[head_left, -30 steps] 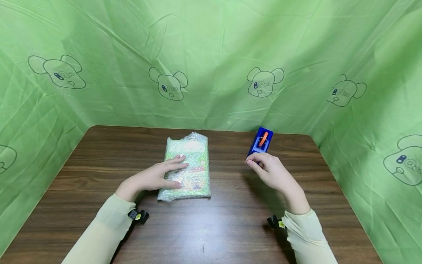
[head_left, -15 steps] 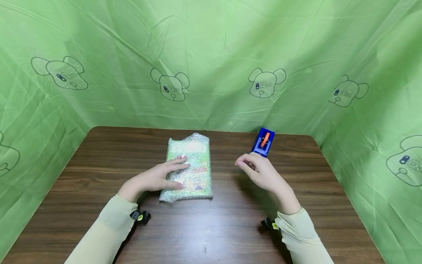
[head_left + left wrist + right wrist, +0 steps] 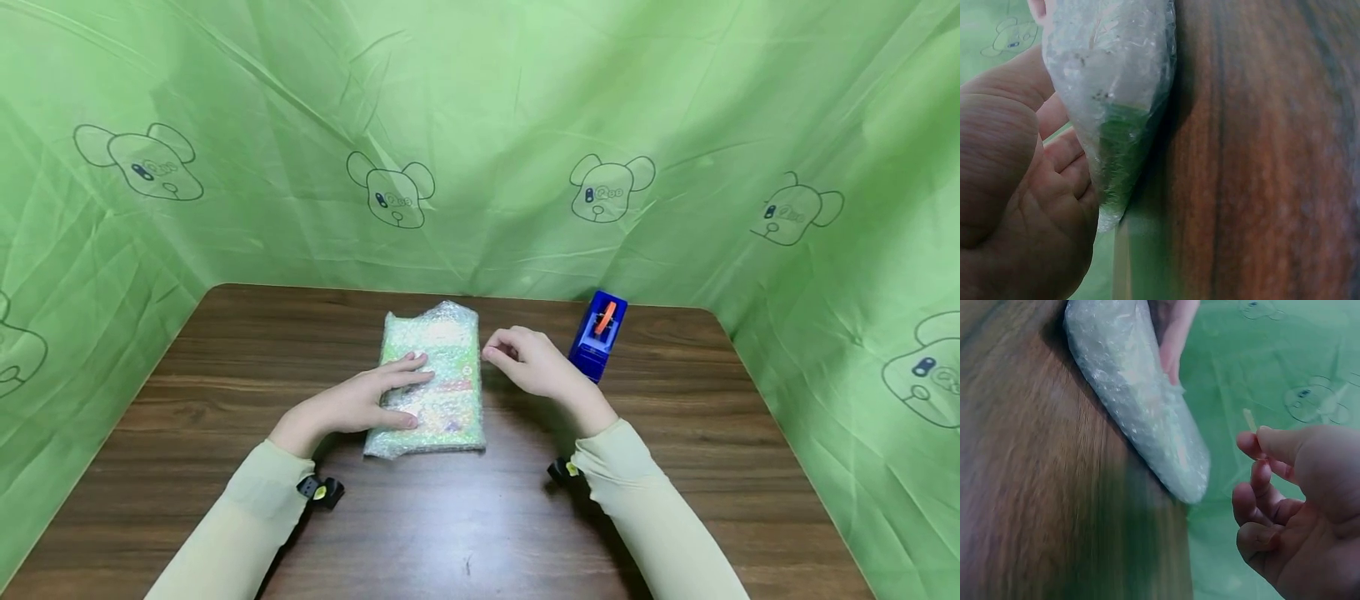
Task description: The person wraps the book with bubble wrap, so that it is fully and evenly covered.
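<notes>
A flat rectangular packet in bubble wrap (image 3: 438,333), with a green and white printed front, lies left of the table's centre. My left hand (image 3: 348,404) rests on its left side, fingers spread and fairly straight. In the left wrist view the palm (image 3: 1029,244) sits beside the wrapped edge. Just off the packet's right edge is my right hand (image 3: 528,362), fingers curled. From the right wrist view, its thumb and forefinger pinch a short pale strip of tape (image 3: 1249,419), whose free end sticks up. The strip is too small to make out in the head view.
A blue tape dispenser (image 3: 588,358) with an orange roll core stands at the back right, beyond the right forearm. The brown wooden table (image 3: 247,358) ends at a green curtain (image 3: 495,100) printed with bear outlines. Both wrists carry small black cameras.
My right hand has moved left from in front of the tape dispenser to the packet's right edge. The left hand stays on the packet, which keeps its place.
</notes>
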A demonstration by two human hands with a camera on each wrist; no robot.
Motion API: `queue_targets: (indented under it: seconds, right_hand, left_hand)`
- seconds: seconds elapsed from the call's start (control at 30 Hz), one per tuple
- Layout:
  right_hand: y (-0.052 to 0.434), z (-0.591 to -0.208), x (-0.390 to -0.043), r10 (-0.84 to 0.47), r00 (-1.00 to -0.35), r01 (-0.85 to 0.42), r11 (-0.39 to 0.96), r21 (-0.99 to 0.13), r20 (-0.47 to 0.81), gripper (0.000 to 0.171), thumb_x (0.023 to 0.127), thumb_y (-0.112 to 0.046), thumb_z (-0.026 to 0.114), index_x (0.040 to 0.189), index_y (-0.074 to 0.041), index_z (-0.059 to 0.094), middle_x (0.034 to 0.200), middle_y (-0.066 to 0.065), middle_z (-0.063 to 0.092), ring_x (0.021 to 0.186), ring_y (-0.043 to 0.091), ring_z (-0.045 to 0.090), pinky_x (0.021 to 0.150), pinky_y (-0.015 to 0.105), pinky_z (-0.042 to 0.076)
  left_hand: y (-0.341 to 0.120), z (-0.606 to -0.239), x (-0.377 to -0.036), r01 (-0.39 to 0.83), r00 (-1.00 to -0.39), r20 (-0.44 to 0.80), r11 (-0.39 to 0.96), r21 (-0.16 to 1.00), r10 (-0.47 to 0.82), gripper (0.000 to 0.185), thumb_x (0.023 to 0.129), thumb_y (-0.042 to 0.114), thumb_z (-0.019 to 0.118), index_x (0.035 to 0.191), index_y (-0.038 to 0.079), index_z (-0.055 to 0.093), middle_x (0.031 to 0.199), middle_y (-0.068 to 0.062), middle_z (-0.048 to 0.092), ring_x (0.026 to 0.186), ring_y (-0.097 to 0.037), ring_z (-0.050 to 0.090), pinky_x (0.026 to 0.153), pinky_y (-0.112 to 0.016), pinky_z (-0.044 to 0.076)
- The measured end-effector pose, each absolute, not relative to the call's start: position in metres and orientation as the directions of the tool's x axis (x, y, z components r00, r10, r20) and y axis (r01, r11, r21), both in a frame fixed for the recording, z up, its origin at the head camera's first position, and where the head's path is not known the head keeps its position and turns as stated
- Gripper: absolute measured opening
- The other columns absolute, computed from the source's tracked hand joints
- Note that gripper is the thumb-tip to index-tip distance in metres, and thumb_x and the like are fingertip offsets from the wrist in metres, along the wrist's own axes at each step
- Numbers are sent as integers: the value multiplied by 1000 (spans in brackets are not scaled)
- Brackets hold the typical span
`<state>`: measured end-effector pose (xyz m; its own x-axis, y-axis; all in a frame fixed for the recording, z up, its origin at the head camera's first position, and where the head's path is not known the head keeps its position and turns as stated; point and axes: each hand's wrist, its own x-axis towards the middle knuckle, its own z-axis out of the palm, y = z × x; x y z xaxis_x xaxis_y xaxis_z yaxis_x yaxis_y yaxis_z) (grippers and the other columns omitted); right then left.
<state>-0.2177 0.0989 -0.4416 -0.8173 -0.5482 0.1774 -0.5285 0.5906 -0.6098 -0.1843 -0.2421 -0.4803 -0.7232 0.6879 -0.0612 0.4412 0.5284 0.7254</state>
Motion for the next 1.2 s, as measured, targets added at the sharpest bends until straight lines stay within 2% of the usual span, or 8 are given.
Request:
queue_targets:
  seconds: [0.27,0.5,0.77,0.87,0.97,1.0,1.1,1.2]
  right_hand:
    - [70,-447,-235,-606,-781,-572,596,-564,151,19,112,-23,64,101,-12,75,81,-3,61,75,13,53,73,34,49]
    - [55,-453,-239,-626,-776,-546,607,-577,77,21,112,-22,63,102,-12,77,82,-5,66,73,11,55,72,31,50]
    - [50,-459,-240,-634,-772,-524,610,-595,30,23,112,-21,61,94,-12,73,78,-8,65,70,8,55,72,29,49]
    - [48,-464,-243,-629,-777,-511,631,-583,1,24,110,-20,60,91,-13,72,76,-6,65,71,12,58,75,32,52]
    - [49,-498,-264,-625,-781,-521,635,-570,17,26,107,-28,58,84,-23,69,72,-10,63,70,10,58,74,31,52]
    - [48,-499,-264,-623,-782,-530,641,-555,26,25,106,-29,57,83,-23,68,72,-9,63,70,12,58,73,32,52]
    - [51,-530,-282,-624,-777,-559,623,-547,84,28,103,-37,57,77,-29,64,68,-14,60,63,8,54,66,27,47]
    - [48,-515,-269,-613,-786,-555,645,-525,78,31,105,-38,62,77,-23,65,67,-8,62,61,12,56,65,30,49]
  left_hand:
    - [-243,-481,-184,450,-725,-59,536,714,687,76,101,41,80,166,16,49,182,-7,23,168,-36,14,129,-66,25]
    - [-243,-482,-184,445,-725,-65,538,716,685,76,101,41,80,166,16,49,182,-7,23,168,-35,14,129,-66,25]
    - [-242,-481,-185,432,-725,-72,534,727,685,77,100,40,82,166,17,49,182,-4,23,169,-32,12,131,-63,24]
    - [-242,-480,-185,425,-724,-81,535,730,685,77,100,39,82,167,18,49,182,-3,22,169,-31,12,131,-62,23]
    - [-241,-479,-185,421,-725,-83,534,733,684,77,100,38,82,167,18,49,182,-2,21,169,-30,11,132,-61,22]
    - [-241,-480,-185,423,-724,-78,532,734,685,77,100,38,82,166,17,49,182,-3,22,169,-30,11,132,-62,22]
    - [-242,-480,-184,428,-725,-69,527,734,686,76,100,38,82,166,16,50,182,-5,22,169,-33,12,131,-63,22]
    - [-243,-481,-185,438,-723,-59,522,732,688,76,101,39,81,166,15,50,182,-7,22,168,-35,12,131,-66,22]
